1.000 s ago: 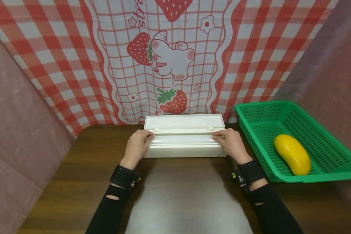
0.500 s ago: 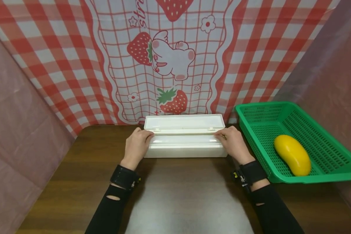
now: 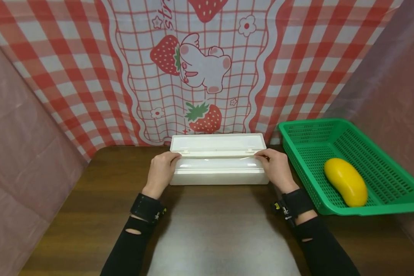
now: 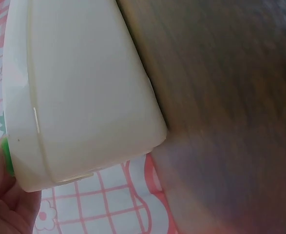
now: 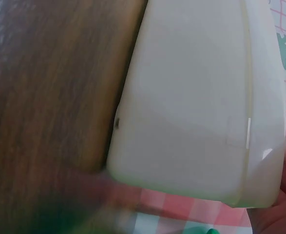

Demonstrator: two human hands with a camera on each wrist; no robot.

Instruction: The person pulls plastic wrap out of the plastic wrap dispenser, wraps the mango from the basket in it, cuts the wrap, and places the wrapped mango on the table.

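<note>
The left hand [image 3: 160, 170] and the right hand [image 3: 277, 170] each pinch with thumb and finger at one end of the white box [image 3: 219, 179]; the exact part is too small to tell. Its lid [image 3: 217, 142] stands raised behind. The box sits on the brown worktop [image 3: 224, 230], before a strawberry cloth [image 3: 238, 76]. At right, a green basket [image 3: 383, 210] holds a yellow curved object [image 3: 346, 182].

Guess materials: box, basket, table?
Box: likely plastic, satin; smooth faces, rounded corners. Basket: probably plastic, low gloss; regular moulded-looking slots. Table: wood or wood-look laminate, can't tell which, semi-gloss; brown grain, broad reflection.
</note>
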